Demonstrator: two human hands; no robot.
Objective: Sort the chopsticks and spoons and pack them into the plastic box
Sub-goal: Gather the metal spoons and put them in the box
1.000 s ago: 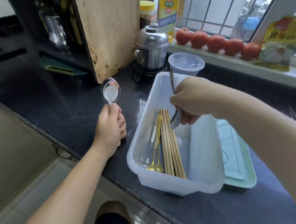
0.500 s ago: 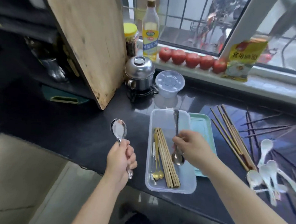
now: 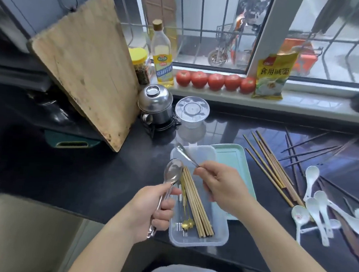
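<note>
Step in hand, by judgement: packing of metal spoons into the plastic box (image 3: 220, 240), partly filled. Left hand (image 3: 150, 210) found wrapped round the handle of a metal spoon (image 3: 172, 173), bowl uppermost, just over the box's left edge. Right hand (image 3: 223, 187) found pinching one end of a second, slimmer spoon (image 3: 186, 155) between thumb and fingertips, far end raised above the box's back end. Neither spoon yet laid down.

Inside the box: a bundle of wooden chopsticks (image 3: 197, 203) lying lengthwise, with small gold cutlery (image 3: 186, 223) beside it on the left. Green lid (image 3: 234, 158) noted flat on the counter, touching the box's right side.

Outstanding, well to the right on the counter: loose wooden chopsticks (image 3: 271, 170), dark chopsticks (image 3: 309, 151), white spoons (image 3: 317, 211). Task judged well short of complete.

Next move judged to call for: both held spoons turned lengthwise, lowered into the free lane right of the bundle, bowls nested, bundle left undisturbed.

Writing: yellow packet (image 3: 272, 74) on the sill marked 食用碱面. Oil bottle (image 3: 161, 58) label seen, characters too blurred to read with confidence.
</note>
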